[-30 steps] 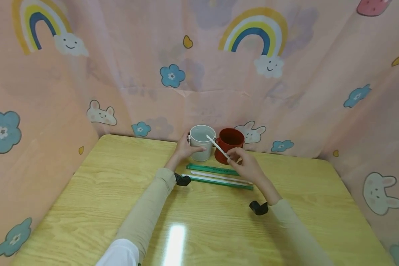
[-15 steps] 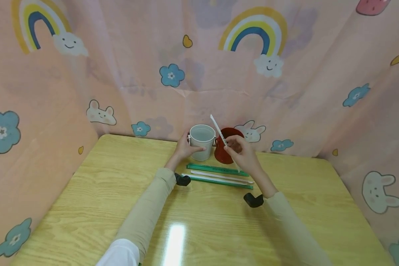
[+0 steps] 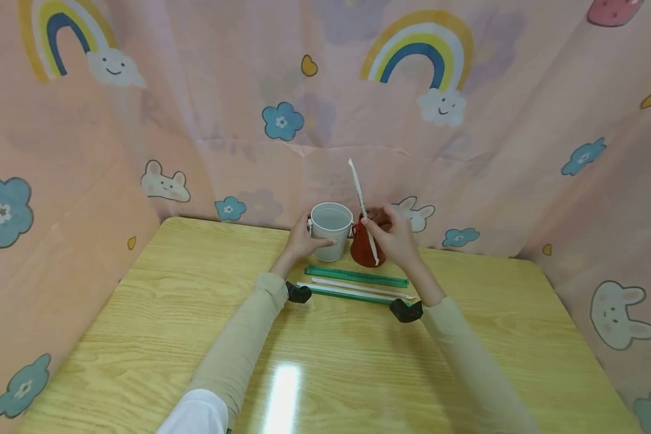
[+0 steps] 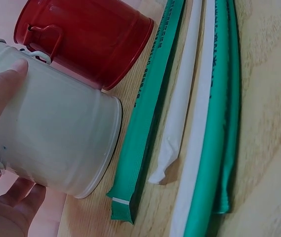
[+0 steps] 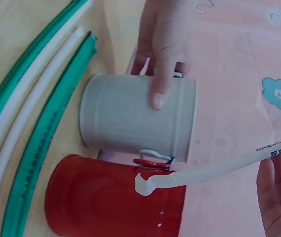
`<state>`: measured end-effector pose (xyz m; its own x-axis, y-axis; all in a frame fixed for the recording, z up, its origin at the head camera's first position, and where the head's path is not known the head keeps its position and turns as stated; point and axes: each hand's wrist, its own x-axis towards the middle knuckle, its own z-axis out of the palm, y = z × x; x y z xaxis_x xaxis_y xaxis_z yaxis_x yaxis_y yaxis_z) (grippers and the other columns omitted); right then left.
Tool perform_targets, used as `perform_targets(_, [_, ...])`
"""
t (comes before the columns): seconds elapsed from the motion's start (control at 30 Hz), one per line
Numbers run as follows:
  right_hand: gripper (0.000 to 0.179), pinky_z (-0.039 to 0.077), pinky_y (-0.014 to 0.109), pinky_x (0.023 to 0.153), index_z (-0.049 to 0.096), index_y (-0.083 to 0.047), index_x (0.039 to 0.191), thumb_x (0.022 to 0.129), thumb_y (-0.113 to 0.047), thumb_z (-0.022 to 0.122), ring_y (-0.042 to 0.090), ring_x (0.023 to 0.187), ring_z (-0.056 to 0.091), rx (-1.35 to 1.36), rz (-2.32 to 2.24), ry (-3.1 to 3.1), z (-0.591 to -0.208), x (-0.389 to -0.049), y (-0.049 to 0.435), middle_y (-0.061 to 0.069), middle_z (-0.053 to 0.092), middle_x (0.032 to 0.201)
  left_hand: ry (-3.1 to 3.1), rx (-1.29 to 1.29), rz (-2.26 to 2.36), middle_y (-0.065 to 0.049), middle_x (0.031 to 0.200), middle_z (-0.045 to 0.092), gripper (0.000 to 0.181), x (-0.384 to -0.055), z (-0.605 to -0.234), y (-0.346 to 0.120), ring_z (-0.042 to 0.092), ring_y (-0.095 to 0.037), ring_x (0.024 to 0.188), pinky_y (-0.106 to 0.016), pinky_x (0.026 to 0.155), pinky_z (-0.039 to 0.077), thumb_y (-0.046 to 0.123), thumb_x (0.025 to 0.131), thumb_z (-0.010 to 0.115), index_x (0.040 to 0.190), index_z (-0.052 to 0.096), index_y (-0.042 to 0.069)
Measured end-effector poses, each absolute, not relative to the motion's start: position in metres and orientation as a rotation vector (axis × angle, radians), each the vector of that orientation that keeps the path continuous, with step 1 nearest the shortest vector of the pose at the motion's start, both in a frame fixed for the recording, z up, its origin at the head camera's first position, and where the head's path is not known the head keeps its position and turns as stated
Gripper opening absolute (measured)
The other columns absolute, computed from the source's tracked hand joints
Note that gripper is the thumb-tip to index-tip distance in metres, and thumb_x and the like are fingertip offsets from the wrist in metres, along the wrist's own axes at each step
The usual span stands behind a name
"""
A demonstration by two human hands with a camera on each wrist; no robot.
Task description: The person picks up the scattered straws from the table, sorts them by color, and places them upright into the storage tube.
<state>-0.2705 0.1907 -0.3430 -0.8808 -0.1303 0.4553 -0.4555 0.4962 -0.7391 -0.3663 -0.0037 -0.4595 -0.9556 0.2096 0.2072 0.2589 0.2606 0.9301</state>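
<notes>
My left hand [image 3: 302, 241] grips a small white metal bucket [image 3: 331, 236] from its left side, thumb across the front and the other fingers behind. Right beside it stands a red bucket [image 3: 362, 250], partly covered by my right hand [image 3: 400, 240]. Between thumb and fingers, that hand pinches a straw in a white paper wrapper [image 3: 357, 184] near its middle. The straw stands nearly upright, and its lower end overlaps the red bucket's front in the head view. In the right wrist view, dark print shows on the wrapper [image 5: 204, 173] close to the fingers.
In front of the buckets, several wrapped straws lie side by side on the wooden table [image 3: 195, 337]: a green one [image 3: 355, 277], a white one [image 4: 180, 103] and green ones [image 4: 219, 113] beside a white strip. A patterned pink cloth [image 3: 222, 96] hangs behind the table.
My right hand has moved up and away from me over the red bucket. The pinched straw has swung from slanting over the white bucket to nearly upright. My left hand stays put.
</notes>
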Motion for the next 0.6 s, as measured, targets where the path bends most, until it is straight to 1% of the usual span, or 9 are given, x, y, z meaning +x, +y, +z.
perform_targets(0.23, [0.024,0.047,0.009,0.069,0.061,0.011,0.111,0.090,-0.001,0.063,0.012,0.078,0.056,0.465,1.359,-2.353,-0.327,-0.273,0.183,0.028,0.064,0.095,-2.459,-0.456,-1.852,-0.014,0.135,0.051,0.089,-0.366,-0.457,-0.002,0.049,-0.029,0.126,-0.043,0.109,0.040,0.009,0.069,0.086,0.143,0.036,0.008])
perform_targets(0.43, [0.026,0.047,0.014,0.073,0.060,0.011,0.114,0.091,-0.002,0.062,0.012,0.083,0.056,0.413,1.417,-2.308,-0.318,-0.277,0.176,0.027,0.063,0.099,-2.454,-0.459,-1.854,-0.014,0.138,0.049,0.090,-0.366,-0.456,-0.003,0.047,-0.029,0.129,-0.043,0.111,0.037,0.008,0.069,0.086,0.144,0.035,0.007])
perform_targets(0.53, [0.026,0.047,0.013,0.072,0.060,0.010,0.114,0.092,-0.003,0.061,0.012,0.082,0.056,0.394,1.462,-2.267,-0.315,-0.280,0.173,0.025,0.061,0.098,-2.459,-0.445,-1.853,-0.013,0.138,0.049,0.090,-0.365,-0.456,-0.003,0.046,-0.029,0.130,-0.042,0.112,0.036,0.008,0.069,0.086,0.144,0.035,0.006])
perform_targets(0.6, [0.026,0.048,0.012,0.071,0.060,0.010,0.115,0.092,-0.002,0.061,0.014,0.082,0.057,0.395,1.487,-2.227,-0.314,-0.284,0.171,0.025,0.061,0.097,-2.465,-0.438,-1.850,-0.013,0.138,0.049,0.090,-0.365,-0.456,-0.004,0.046,-0.028,0.129,-0.042,0.112,0.036,0.010,0.069,0.086,0.143,0.036,0.007])
